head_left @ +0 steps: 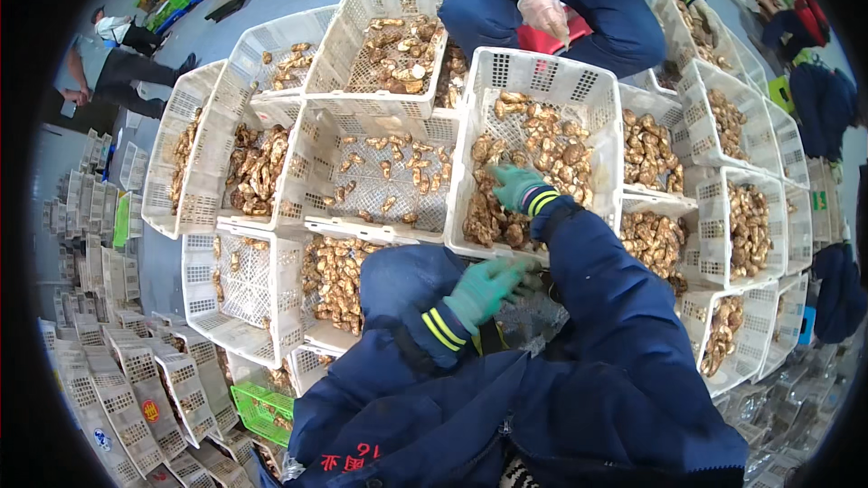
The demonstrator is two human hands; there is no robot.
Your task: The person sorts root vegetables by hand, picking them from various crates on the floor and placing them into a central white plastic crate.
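Brown-and-cream mushrooms [565,149] lie heaped in a white perforated plastic crate [463,140] in front of me. Over the crate's left side is my right hand [517,185], in a green glove, its fingers apart and touching the mushrooms. My left hand [484,294], gloved the same way, hovers just outside the crate's near edge, above my lap. Its fingers point right, but their tips are blurred, so a held thing cannot be made out. Left of this crate stands another white crate [366,228] with mushrooms scattered thinly over its bottom.
More white crates of mushrooms surround me, including a crate [389,95] farther back and another crate [258,330] at left. Across from me sits a co-worker [579,0] with gloved hands. A green basket [262,416] stands at lower left, near stacked crates [145,389].
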